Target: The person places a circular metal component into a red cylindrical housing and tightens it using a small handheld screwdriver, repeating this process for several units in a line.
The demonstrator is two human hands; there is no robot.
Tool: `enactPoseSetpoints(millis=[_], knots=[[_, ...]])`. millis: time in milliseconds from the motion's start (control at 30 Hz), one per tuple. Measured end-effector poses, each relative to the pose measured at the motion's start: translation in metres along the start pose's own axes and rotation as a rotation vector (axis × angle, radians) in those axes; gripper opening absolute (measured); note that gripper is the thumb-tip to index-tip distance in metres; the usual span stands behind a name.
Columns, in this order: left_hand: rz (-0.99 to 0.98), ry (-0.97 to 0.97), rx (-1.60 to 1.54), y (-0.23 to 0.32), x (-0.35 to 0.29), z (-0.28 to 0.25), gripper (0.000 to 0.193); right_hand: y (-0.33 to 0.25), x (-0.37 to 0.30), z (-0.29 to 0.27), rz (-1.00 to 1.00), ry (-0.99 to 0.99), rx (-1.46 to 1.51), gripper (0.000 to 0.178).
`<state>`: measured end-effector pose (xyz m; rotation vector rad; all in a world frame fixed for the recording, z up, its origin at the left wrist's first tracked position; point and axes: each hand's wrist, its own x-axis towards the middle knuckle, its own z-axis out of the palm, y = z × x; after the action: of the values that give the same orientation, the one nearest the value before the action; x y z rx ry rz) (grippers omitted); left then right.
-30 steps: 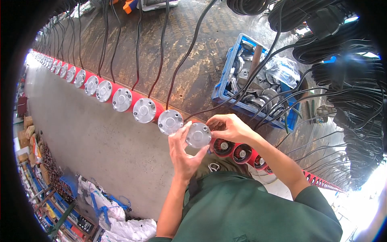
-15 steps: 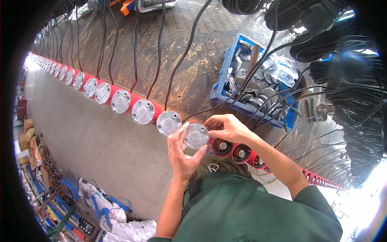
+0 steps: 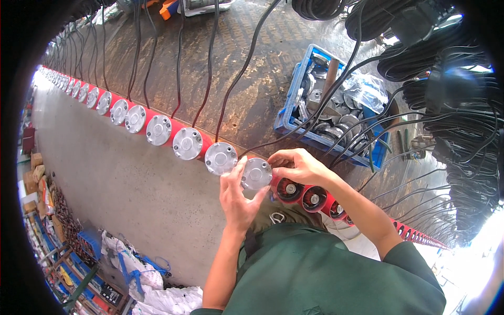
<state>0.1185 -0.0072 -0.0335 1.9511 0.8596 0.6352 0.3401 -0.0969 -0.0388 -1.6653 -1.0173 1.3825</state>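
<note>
Cupping the silvery round cap [image 3: 257, 174] just below the middle of the frame, my left hand [image 3: 238, 201] closes around its rim, fingers at the left edge, thumb at the lower right. My right hand [image 3: 302, 168] bends its fingertips to the upper-right edge; I cannot tell whether they pinch. It looks like bare metal, so I'd expect it stiff, fairly light and slightly slick, best taken by opposite sides of the rim. My fingers hide parts of that rim, and its back is out of sight. To the right, my forearm covers some red housings [image 3: 315, 199]. Farther up, a crumpled clear bag [image 3: 363, 90] veils metal discs [image 3: 349, 123] in the blue crate [image 3: 286, 123].
</note>
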Motion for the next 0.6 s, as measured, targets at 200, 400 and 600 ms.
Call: enactPoseSetpoints(millis=[200, 400, 600], knots=[[0.089, -0.021, 0.178, -0.007, 0.002, -0.004, 0.084, -0.006, 0.0, 0.004, 0.064, 0.1, 0.112, 0.033], [0.206, 0.15, 0.171, -0.004, -0.004, -0.001, 0.082, -0.032, 0.017, 0.028, 0.007, 0.336, -0.066, 0.027], [-0.627, 0.09, -0.567, -0.028, -0.04, 0.017, 0.086, -0.038, 0.067, 0.069, -0.152, 0.44, -0.585, 0.021]])
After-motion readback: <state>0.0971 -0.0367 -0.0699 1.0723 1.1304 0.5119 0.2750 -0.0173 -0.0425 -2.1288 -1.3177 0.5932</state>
